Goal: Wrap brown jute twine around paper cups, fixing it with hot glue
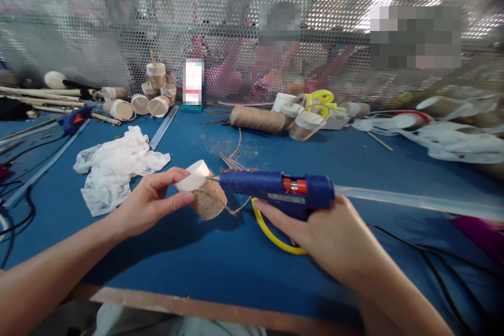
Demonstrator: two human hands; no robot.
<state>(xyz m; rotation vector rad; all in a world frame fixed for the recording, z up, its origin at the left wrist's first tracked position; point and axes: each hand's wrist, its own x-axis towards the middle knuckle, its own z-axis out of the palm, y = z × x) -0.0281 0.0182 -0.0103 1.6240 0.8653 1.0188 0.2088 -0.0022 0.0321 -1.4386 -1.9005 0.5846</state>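
My left hand [157, 197] grips a small white cup [192, 176] by its rim, thumb in front and fingers behind. Brown twine [210, 200] is wound around the cup's lower part, and a loose strand trails off to the right. My right hand [318, 233] is wrapped around the handle of a blue glue gun [255, 184], with a clear glue stick [394, 199] sticking out of its back. The gun's metal nozzle points left and meets the cup near the upper edge of the twine. Beneath the gun lie scissors with yellow handles [271, 236], partly hidden.
A twine spool [258, 118] lies ahead, beside twine-wrapped cups [305, 126] and yellow ribbon [318, 98]. White lace [122, 163] lies left. A second glue gun [74, 119] rests farther left. A phone [192, 81] stands against the perforated metal screen [236, 21]. Black cables [429, 252] run right.
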